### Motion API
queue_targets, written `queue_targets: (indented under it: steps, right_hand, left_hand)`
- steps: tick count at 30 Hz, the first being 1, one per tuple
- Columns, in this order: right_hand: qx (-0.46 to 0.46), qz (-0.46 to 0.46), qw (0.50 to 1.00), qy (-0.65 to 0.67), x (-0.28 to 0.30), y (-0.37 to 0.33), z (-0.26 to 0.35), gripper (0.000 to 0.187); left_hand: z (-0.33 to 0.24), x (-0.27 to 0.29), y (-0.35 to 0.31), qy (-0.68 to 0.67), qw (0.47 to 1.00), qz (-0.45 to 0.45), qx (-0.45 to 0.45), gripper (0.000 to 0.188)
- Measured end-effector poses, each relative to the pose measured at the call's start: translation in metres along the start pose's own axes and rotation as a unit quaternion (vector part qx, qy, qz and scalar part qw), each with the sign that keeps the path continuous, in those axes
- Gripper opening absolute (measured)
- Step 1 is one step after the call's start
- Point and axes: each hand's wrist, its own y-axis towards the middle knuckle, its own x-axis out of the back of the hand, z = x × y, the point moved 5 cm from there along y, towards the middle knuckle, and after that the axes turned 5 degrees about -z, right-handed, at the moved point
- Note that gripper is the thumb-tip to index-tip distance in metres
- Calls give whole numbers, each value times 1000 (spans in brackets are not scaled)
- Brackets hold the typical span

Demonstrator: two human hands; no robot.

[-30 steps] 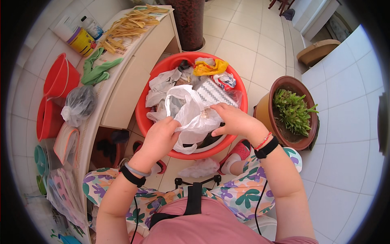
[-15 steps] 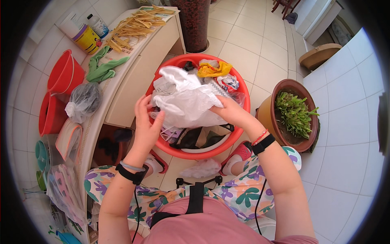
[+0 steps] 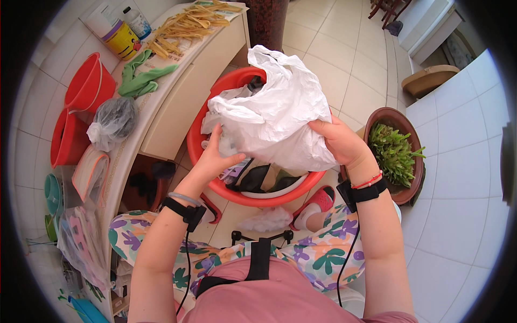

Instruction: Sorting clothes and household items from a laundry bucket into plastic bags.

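A large crumpled white plastic bag (image 3: 280,107) is spread above the red tub (image 3: 215,185), covering much of what lies inside. My right hand (image 3: 342,141) grips the bag's right edge, thumb on top and fingers partly behind it. At the bag's lower left, my left hand (image 3: 217,157) has its thumb and index finger spread apart. Its other fingers are mostly hidden, and it is close to some cloudy clear plastic (image 3: 229,141). Below the bag, black-and-beige fabric (image 3: 264,178) shows in the tub.
A potted green plant (image 3: 396,151) stands right of the tub. On the left, a counter holds a green cloth (image 3: 142,75), yellowish dried strips (image 3: 188,27), a red bucket (image 3: 89,83) and a tied bag (image 3: 113,124). A clear crumpled bag (image 3: 265,219) lies on the floor between my feet.
The white bag has moved up and right with my right hand and is spread wider, hiding the yellow bag. My left hand has shifted slightly right.
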Motion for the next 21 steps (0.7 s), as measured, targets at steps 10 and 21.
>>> queue_targets:
  steps: [10, 21]
  right_hand:
    - [-28, 7, 997, 69, 6, 0, 0, 39]
    - [-56, -77, 995, -30, 23, 8, -16, 40]
  left_hand:
    - [-11, -17, -8, -146, 979, 83, 117, 72]
    - [-7, -31, -26, -211, 970, 55, 106, 40]
